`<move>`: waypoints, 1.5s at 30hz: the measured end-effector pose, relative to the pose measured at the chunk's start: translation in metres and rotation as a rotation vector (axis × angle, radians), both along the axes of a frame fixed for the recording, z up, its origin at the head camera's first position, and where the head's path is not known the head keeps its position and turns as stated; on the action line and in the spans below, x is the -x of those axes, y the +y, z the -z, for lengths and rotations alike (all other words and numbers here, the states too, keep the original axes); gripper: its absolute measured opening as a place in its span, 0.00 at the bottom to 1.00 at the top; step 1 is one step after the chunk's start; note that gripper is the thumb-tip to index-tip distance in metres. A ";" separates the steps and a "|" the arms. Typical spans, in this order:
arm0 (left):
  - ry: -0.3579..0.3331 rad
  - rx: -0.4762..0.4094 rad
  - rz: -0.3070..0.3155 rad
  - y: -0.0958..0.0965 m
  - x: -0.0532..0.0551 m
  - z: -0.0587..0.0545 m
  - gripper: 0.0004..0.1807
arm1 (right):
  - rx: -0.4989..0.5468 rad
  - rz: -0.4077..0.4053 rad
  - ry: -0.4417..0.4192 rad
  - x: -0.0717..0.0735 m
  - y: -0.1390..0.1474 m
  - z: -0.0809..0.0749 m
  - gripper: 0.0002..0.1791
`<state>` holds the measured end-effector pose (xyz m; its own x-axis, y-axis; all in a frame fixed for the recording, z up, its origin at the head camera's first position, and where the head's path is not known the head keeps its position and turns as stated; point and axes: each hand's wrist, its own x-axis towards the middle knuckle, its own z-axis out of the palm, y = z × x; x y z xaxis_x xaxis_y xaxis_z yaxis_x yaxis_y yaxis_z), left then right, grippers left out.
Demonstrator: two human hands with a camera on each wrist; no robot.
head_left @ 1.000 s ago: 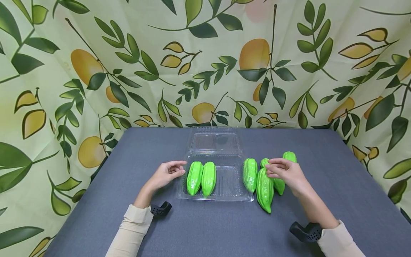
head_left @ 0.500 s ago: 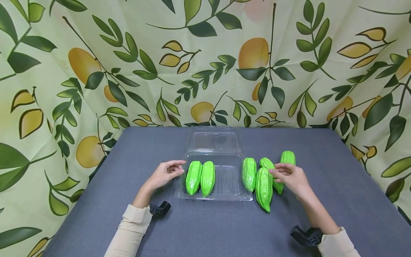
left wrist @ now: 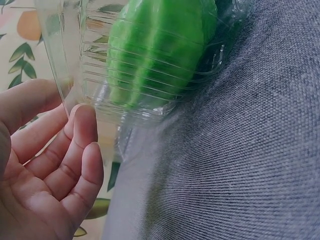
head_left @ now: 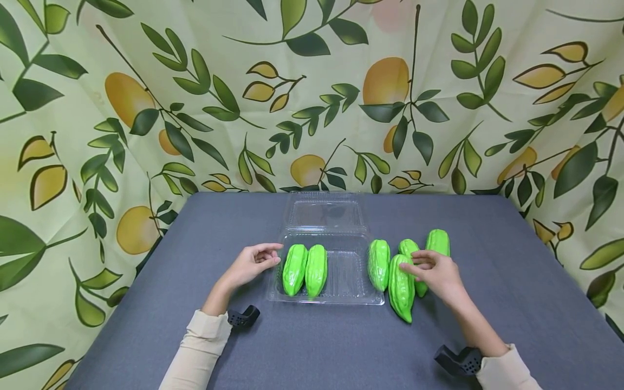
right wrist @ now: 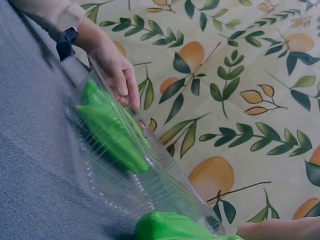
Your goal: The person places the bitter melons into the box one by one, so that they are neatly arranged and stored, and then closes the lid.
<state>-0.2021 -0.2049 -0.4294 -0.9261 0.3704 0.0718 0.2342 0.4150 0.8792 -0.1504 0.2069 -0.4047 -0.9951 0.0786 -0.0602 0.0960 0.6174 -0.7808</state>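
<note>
Two green bitter melons (head_left: pixel 316 271) lie side by side in the left half of a clear plastic clamshell box (head_left: pixel 348 281). My left hand (head_left: pixel 254 264) is at the box's left side, fingertips right at the rim and a gap between thumb and index finger. In the left wrist view, the loosely bent fingers (left wrist: pixel 82 165) meet the clear edge. Over the loose bitter melons on the right hovers my right hand (head_left: pixel 436 273), fingers apart. Its thumb overlaps the front bitter melon (head_left: pixel 402 298), while the fingers partly cover those behind.
One bitter melon (head_left: pixel 378 265) lies along the box's right edge. A farther bitter melon (head_left: pixel 438 242) shows behind the right hand. The box's lid (head_left: pixel 324 212) is folded back. A patterned curtain (head_left: pixel 312 92) stands behind the grey table (head_left: pixel 312 352).
My right hand has come down and slightly left, so its thumb now overlaps the front bitter melon. The left hand and the box have stayed put.
</note>
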 end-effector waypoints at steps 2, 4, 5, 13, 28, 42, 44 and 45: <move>0.006 0.000 0.001 0.000 0.000 0.000 0.20 | -0.017 0.001 0.006 -0.001 -0.002 0.000 0.31; 0.009 -0.003 0.003 0.000 0.000 0.000 0.20 | -0.033 -0.001 0.014 -0.001 -0.004 -0.001 0.31; 0.009 -0.004 0.004 0.000 0.000 0.001 0.20 | -0.041 -0.001 0.019 -0.001 -0.004 -0.001 0.31; 0.010 -0.015 0.001 0.000 0.000 0.001 0.20 | -0.090 0.013 0.062 -0.004 -0.011 0.001 0.30; 0.001 -0.002 -0.007 0.001 0.000 0.001 0.20 | 0.037 -0.017 -0.036 -0.002 -0.004 -0.003 0.30; -0.004 -0.003 0.000 0.001 -0.001 -0.001 0.20 | 0.132 -0.073 -0.086 -0.002 0.011 -0.011 0.33; 0.002 -0.004 0.002 0.000 -0.001 0.000 0.20 | 0.135 -0.077 -0.092 -0.001 0.013 -0.013 0.33; 0.001 -0.007 -0.003 0.000 -0.001 0.000 0.20 | 0.133 -0.080 -0.098 -0.001 0.014 -0.013 0.33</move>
<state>-0.2009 -0.2044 -0.4296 -0.9270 0.3675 0.0753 0.2338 0.4093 0.8819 -0.1497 0.2206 -0.3915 -0.9867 -0.0154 -0.1617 0.1305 0.5176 -0.8456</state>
